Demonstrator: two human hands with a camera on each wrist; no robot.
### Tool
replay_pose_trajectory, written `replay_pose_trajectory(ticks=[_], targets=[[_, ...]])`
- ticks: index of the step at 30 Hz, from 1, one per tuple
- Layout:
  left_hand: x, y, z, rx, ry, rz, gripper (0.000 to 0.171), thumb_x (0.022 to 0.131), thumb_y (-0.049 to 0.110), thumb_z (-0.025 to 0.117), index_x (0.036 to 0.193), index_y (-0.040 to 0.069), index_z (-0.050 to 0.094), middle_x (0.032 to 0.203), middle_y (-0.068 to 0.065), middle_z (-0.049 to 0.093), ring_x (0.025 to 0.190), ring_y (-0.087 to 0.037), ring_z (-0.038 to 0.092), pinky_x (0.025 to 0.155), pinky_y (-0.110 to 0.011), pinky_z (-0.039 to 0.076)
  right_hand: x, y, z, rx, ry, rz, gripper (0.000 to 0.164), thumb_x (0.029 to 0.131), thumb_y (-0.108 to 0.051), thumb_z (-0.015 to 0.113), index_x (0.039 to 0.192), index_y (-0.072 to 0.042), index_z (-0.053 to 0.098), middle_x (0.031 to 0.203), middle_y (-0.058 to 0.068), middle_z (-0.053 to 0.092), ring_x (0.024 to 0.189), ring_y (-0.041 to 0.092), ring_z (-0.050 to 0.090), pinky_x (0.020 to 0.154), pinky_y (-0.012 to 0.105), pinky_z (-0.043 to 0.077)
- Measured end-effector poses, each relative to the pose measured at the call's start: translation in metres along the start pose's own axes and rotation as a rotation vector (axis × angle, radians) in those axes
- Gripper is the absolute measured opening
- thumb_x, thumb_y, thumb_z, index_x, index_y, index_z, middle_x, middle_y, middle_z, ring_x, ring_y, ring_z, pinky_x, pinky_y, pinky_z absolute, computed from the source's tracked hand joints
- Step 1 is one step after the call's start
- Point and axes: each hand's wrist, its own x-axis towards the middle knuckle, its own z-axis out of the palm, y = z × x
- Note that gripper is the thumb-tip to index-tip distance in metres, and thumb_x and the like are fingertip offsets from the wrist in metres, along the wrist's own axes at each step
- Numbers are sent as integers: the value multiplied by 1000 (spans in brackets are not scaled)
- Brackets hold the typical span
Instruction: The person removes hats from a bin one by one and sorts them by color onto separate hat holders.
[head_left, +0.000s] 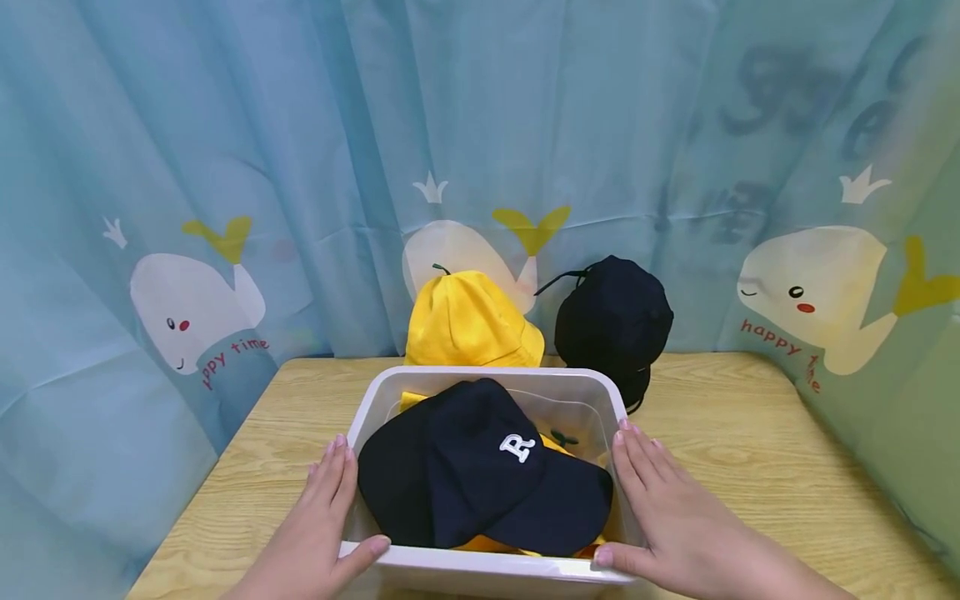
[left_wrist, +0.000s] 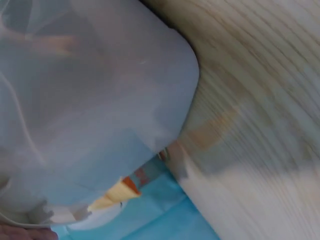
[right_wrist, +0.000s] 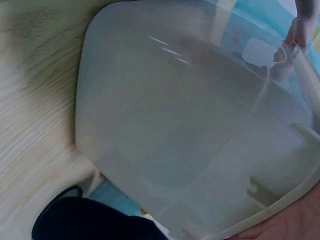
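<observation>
A translucent white plastic bin (head_left: 495,563) stands on the table in front of me. Inside it lies a dark navy baseball cap (head_left: 480,475) with a white letter R, over yellow fabric (head_left: 558,446) that mostly hides beneath it. My left hand (head_left: 318,508) rests along the bin's left side, fingers straight, thumb on the front rim. Against the right side lies my right hand (head_left: 667,508), its fingers extended and its thumb at the front right corner. Both wrist views look along the bin's outer wall (left_wrist: 100,90), with only a sliver of each hand showing.
Behind the bin are a yellow bucket hat (head_left: 468,321) with a green stem and a black hat (head_left: 615,317) with a cord. The wooden tabletop (head_left: 742,433) extends to both sides. A blue whale-print curtain (head_left: 300,125) hangs behind and around the table.
</observation>
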Motion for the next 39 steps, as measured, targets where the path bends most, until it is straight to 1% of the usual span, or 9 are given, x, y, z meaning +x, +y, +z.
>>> replay_pose_trajectory(ticks=[3, 6, 12, 16, 18, 28, 35, 37, 39], targets=[[2, 7, 1, -12, -13, -30, 94, 84, 58, 58, 141, -12, 31, 150, -29, 24, 145, -27, 8, 106, -11, -14, -3, 5, 0, -22, 29, -15, 104, 78, -70, 56, 142, 8, 32, 153, 23, 22, 139, 40, 24, 103, 8, -19], [5, 12, 3, 4, 2, -9, 95, 85, 61, 54, 140, -13, 31, 149, -30, 25, 142, -34, 18, 107, -12, -14, -6, 12, 1, -19, 41, -20, 105, 77, -69, 58, 143, 8, 31, 154, 22, 21, 142, 35, 19, 103, 7, -17], [12, 26, 0, -3, -79, -29, 97, 84, 64, 53, 139, -13, 33, 150, -29, 24, 137, -43, 27, 109, -18, -9, -14, 29, 3, -2, 51, -30, 107, 76, -65, 63, 146, 6, 24, 155, 21, 17, 146, 22, 3, 103, 6, -15], [15, 33, 1, 2, -71, 2, 96, 86, 66, 48, 138, -13, 35, 149, -30, 26, 136, -45, 28, 110, -18, -12, -19, 38, 3, -11, 64, -53, 107, 76, -62, 66, 147, 6, 22, 155, 22, 18, 143, 7, -10, 104, 6, -13], [17, 36, 3, 1, -62, 18, 95, 87, 66, 46, 138, -14, 35, 148, -30, 28, 135, -45, 28, 106, -14, -17, -22, 41, 2, -8, 63, -52, 107, 76, -61, 67, 147, 5, 21, 155, 21, 17, 141, 1, -13, 104, 5, -12], [22, 50, 4, -9, -69, 33, 94, 88, 66, 43, 136, -15, 37, 147, -31, 29, 135, -46, 29, 106, -15, -17, -31, 55, -1, 47, 93, -79, 112, 75, -53, 72, 151, -3, 8, 159, 12, 4, 141, -2, -14, 102, 0, -6], [28, 64, 7, -39, -83, 45, 92, 89, 63, 44, 137, -15, 35, 147, -32, 28, 136, -46, 26, 106, -16, -18, -42, 71, -2, 81, 93, -77, 114, 75, -46, 75, 152, -5, 3, 160, 8, -2, 139, -5, -14, 100, -1, -4], [30, 67, 6, -42, -113, 59, 91, 90, 61, 45, 138, -15, 34, 148, -31, 27, 137, -46, 25, 110, -21, -12, -46, 76, -2, 93, 90, -77, 114, 75, -44, 76, 152, -6, 0, 160, 5, -4, 139, -6, -14, 99, -2, -4], [32, 67, 3, -31, -150, 77, 89, 90, 60, 46, 137, -15, 35, 148, -31, 27, 138, -45, 24, 115, -32, 2, -48, 79, -1, 98, 110, -89, 115, 74, -42, 78, 151, -4, 1, 160, 6, -3, 140, -5, -12, 101, -1, -3]])
